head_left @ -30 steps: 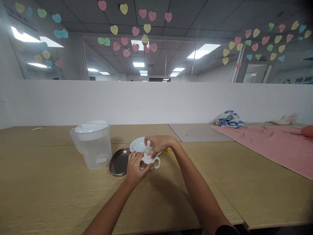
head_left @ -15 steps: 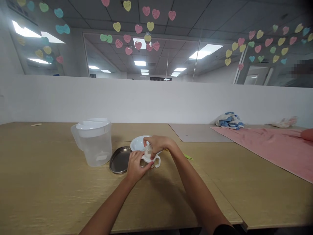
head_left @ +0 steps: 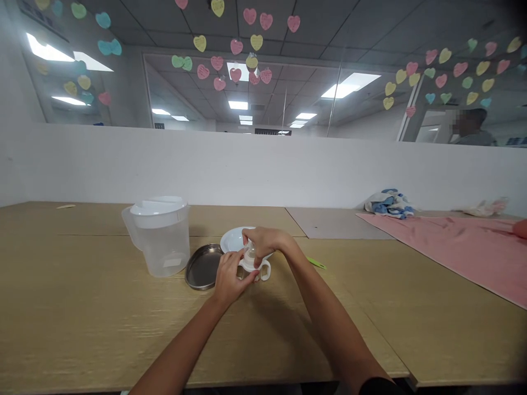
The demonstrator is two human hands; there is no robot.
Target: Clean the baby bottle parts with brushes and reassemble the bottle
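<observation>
A baby bottle (head_left: pixel 249 263) with a white collar and side handles stands upright in front of me, a clear teat or cap on its top. My left hand (head_left: pixel 230 277) is closed around its left side, thumb across the front. From above and the right, my right hand (head_left: pixel 265 242) grips the bottle's top, fingers curled down about the white collar. The hands cover much of the bottle. Behind them a white plate (head_left: pixel 231 240) is partly hidden. Just left of my left hand lies a round metal pan (head_left: pixel 202 269).
A lidded translucent pitcher (head_left: pixel 167 241) stands to the left on the wooden table (head_left: pixel 102 318). A green handle (head_left: pixel 316 263) lies right of my right wrist. Further right are a pink cloth (head_left: pixel 448 241) and a blue-and-white cloth (head_left: pixel 389 203). Behind the glass is a person (head_left: pixel 473 129).
Both hands keep their grip on the bottle with hardly any movement. The view has shifted slightly, and the person behind the glass shows more clearly at the right.
</observation>
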